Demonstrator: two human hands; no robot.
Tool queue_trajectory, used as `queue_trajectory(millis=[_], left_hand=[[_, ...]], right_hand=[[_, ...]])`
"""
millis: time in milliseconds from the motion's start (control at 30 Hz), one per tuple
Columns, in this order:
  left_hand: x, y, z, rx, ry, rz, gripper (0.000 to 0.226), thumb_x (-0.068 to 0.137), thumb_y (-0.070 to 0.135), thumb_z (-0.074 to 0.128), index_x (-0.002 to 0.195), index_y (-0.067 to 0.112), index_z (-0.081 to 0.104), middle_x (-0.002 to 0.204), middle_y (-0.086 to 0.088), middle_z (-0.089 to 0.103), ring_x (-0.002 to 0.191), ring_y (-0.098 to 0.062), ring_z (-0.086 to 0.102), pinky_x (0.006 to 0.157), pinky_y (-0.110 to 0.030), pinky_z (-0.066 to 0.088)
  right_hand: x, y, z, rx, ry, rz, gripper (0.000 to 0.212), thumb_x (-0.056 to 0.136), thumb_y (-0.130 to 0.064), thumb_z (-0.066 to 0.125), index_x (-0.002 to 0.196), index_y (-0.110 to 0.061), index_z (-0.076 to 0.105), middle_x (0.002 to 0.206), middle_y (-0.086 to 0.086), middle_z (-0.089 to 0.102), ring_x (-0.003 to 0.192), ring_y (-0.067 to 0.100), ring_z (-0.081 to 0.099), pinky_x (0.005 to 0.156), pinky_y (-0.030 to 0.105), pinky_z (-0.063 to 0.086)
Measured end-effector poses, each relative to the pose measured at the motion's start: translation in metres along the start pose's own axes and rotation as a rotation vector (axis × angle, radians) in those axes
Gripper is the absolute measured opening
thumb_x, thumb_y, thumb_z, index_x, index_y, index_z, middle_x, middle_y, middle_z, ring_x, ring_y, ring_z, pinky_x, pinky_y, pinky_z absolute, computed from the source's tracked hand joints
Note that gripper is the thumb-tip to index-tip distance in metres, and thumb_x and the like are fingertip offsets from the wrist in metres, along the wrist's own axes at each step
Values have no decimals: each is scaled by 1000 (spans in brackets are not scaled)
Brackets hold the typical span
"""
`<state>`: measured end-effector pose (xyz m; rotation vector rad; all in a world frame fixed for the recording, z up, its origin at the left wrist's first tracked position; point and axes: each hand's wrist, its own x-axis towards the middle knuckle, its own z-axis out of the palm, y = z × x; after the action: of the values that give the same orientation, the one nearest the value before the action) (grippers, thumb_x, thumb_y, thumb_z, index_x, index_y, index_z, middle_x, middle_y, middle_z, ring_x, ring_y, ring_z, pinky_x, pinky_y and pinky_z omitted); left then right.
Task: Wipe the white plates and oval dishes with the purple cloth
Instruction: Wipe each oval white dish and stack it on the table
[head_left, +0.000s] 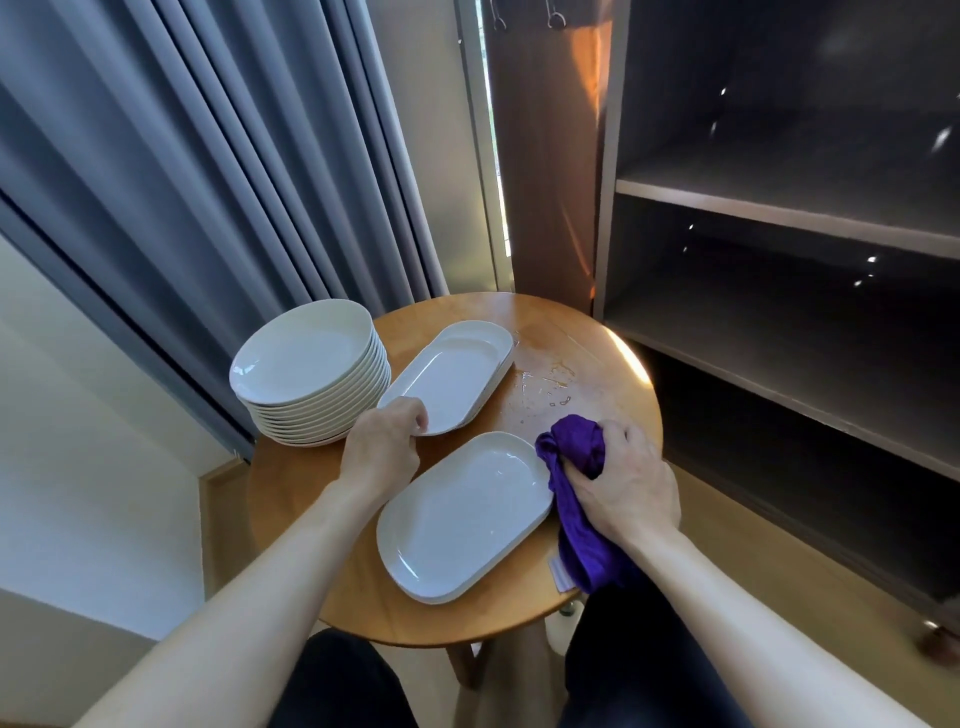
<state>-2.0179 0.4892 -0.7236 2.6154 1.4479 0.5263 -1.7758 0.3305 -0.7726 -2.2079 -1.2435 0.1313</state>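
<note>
Left hand (387, 447) pinches an oval dish (447, 374), right hand (623, 483) clutches my purple cloth (576, 493); a slip could topple the plate stack (311, 374) at the table (571, 332) left edge

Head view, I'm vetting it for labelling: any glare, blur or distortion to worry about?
Head view: the wide-angle lens bows the curtain and shelves; sun glares on the table at its right rim; shelf interiors are dark with stray light specks; the lower right corner is smeared; dishes and cloth are sharp.
</note>
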Motion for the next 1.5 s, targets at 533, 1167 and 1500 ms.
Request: queue_trajectory(millis=[533,1167,1500], left_hand=[[21,23,-1,-60,-386,-138,72,84,-3,50,151,22,38,161,-3,35,153,-23,24,122,-41,23],[-148,-5,-1,-553,-316,-332,141,45,91,78,154,58,-5,164,34,6,152,-1,14,126,-40,22],[-150,-8,4,-579,-287,-268,137,49,93,71,153,57,-11,159,40,-2,149,4,11,123,-29,15]], right_hand=[[2,3,4,33,15,16,62,87,-69,58,127,-23,53,111,-2,55,98,19,56,82,37,53],[6,-17,-22,506,-75,173,23,84,-49,78,96,-35,64,88,-11,69,83,12,65,68,30,50],[-1,-95,-60,349,284,-74,76,72,-62,75,131,-22,49,127,2,47,105,16,53,81,30,49]])
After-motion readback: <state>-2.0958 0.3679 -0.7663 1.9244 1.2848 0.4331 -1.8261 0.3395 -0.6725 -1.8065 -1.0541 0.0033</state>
